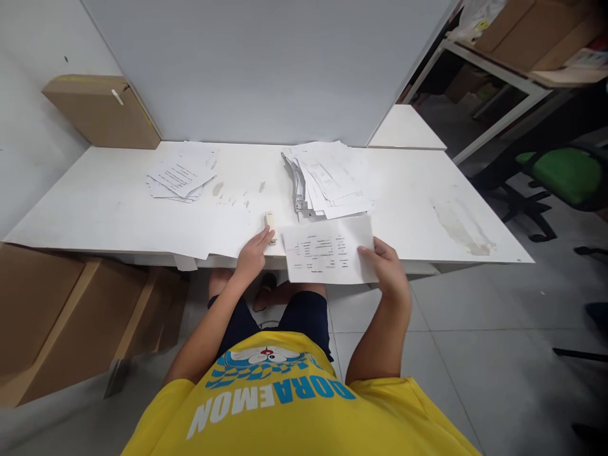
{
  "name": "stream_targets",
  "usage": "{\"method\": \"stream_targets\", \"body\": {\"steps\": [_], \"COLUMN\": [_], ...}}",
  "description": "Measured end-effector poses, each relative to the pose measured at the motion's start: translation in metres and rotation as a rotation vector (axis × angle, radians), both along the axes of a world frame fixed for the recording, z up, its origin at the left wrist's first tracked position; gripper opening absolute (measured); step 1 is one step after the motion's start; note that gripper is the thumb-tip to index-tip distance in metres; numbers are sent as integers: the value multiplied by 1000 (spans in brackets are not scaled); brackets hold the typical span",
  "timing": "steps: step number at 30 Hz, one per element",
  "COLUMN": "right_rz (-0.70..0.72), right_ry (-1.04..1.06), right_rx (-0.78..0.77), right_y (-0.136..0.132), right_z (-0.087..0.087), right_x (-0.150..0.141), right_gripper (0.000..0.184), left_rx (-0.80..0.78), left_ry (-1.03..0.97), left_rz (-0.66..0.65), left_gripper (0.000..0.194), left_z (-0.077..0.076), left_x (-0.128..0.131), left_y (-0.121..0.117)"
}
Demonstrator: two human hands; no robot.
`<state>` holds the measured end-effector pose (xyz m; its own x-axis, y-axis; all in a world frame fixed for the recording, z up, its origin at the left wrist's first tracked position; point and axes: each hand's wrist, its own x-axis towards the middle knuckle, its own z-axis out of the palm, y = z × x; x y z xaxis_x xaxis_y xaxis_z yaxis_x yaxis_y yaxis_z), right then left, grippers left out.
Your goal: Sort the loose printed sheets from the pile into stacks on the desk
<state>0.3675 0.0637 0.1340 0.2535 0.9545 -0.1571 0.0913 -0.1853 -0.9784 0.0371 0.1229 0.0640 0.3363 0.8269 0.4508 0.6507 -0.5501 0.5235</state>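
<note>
My right hand grips the right edge of a printed sheet of paper at the front edge of the white table. My left hand rests on the table with its fingers on a small cream stapler. Just behind the sheet lies a thick, fanned stack of papers. A thinner pile of papers lies further left on the table.
A cardboard box stands at the back left against the wall. More cardboard boxes sit on the floor to the left. A green office chair and a white shelf frame stand to the right. A white partition backs the table.
</note>
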Motion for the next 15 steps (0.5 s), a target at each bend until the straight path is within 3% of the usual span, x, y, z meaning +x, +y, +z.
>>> {"method": "stream_targets", "body": {"steps": [4, 8, 12, 15], "right_rz": [-190, -368, -399, -455], "right_ry": [-79, -79, 52, 78], "right_rx": [282, 552, 426, 298], "right_y": [16, 78, 148, 179], "right_z": [-3, -9, -23, -33], "right_x": [15, 10, 5, 3], "right_gripper": [36, 41, 40, 40], "left_rx": [-15, -26, -19, -1], "left_ry": [25, 43, 87, 140], "left_rz": [15, 28, 37, 54], "left_gripper": [69, 64, 65, 66], "left_z": [4, 5, 4, 3], "left_x": [2, 5, 6, 5], "left_y": [-1, 0, 1, 0]}}
